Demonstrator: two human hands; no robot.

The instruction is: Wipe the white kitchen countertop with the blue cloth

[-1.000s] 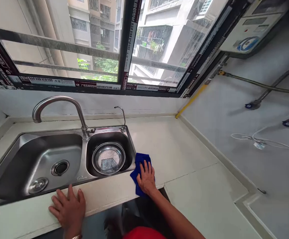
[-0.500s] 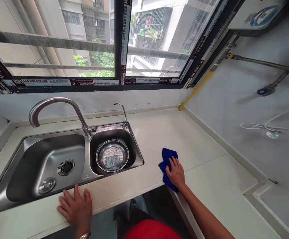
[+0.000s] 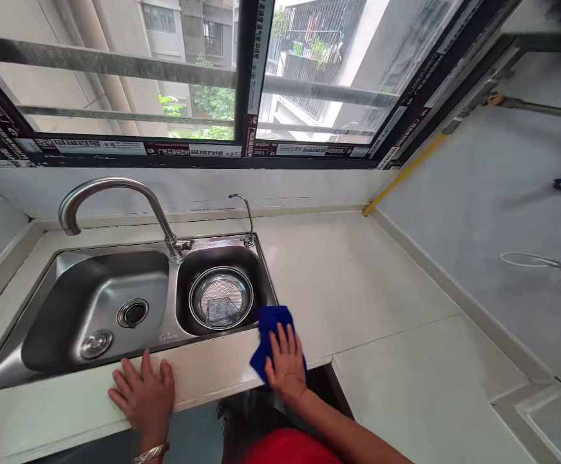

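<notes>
My left hand [image 3: 143,394] rests flat with fingers spread on the front strip of the pale countertop [image 3: 328,270], just before the double sink [image 3: 171,290]. A silver bracelet is on its wrist. My right hand [image 3: 287,364] presses a blue cloth [image 3: 274,319] onto the counter at the front right corner of the sink, fingers stretched over it and holding it. Part of the cloth lies hidden under the palm, and its lower end reaches the counter's front edge.
The right basin holds a round metal strainer [image 3: 196,303] with a grey mesh scouring pad [image 3: 223,311] in it. A large curved faucet [image 3: 111,183] and a thin small tap [image 3: 248,216] stand behind. A yellow pipe [image 3: 406,174] runs up the back corner beside the window.
My right hand has slid left along the counter with the blue cloth, up to the sink's corner. My left hand stays in place on the counter. The view has shifted slightly.
</notes>
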